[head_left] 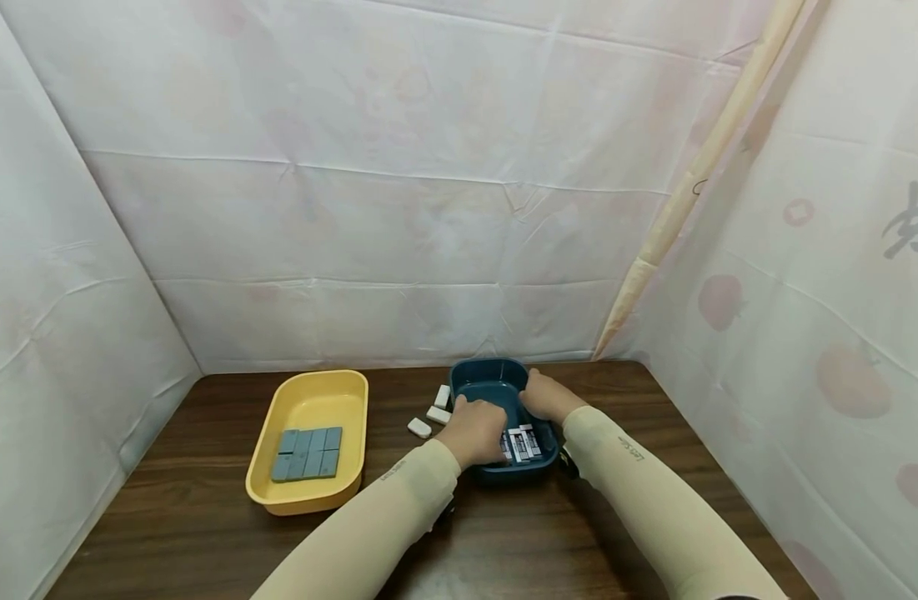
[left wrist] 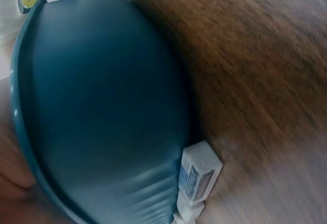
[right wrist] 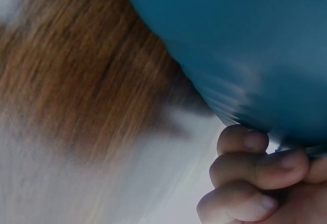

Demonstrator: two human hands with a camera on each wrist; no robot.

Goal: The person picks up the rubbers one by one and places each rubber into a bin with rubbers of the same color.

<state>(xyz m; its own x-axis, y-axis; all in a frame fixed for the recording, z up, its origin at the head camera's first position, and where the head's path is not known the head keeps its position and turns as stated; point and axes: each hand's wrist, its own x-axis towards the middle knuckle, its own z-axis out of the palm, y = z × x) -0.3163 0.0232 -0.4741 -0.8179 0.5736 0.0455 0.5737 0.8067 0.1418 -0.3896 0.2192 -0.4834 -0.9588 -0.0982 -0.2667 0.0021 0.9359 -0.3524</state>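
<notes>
A dark blue plastic tub (head_left: 490, 368) holds several white erasers with dark printed sleeves (head_left: 524, 443) at its near end. My left hand (head_left: 475, 432) reaches over the tub's left side, fingertips out of sight inside, next to the erasers. In the left wrist view the tub's outer wall (left wrist: 107, 91) fills the middle, with part of the left hand (left wrist: 13, 168) behind the rim. On the far right rim my right hand (head_left: 550, 397) grips the tub. Its curled fingers (right wrist: 245, 170) show against the tub in the right wrist view.
Left of the blue tub, several white erasers (head_left: 419, 427) lie on the dark wooden table (head_left: 504, 533); one printed eraser (left wrist: 198, 173) stands against its wall. Further left, a yellow tub (head_left: 353, 396) contains several flat grey-green blocks (head_left: 307, 454) in rows. Pale sheets (head_left: 398, 250) enclose the table.
</notes>
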